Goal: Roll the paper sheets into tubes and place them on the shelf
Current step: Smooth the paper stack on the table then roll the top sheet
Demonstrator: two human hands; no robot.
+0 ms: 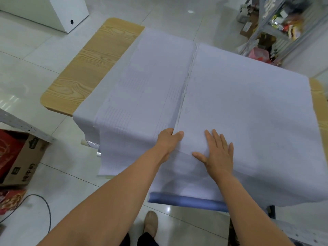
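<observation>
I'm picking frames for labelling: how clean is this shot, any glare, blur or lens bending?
Head view: soft, even light with no hard shadows; small glare spots on the floor; the wide-angle lens bows the table edges and tile lines; the shelf at top right is blurred; ruled print on the paper is faint, unreadable.

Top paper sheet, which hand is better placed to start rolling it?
Left, probably. The left hand pinches the edge of the top paper sheet, thumb on top. The right hand lies flat on the sheet, away from that edge, just pressing down.
</observation>
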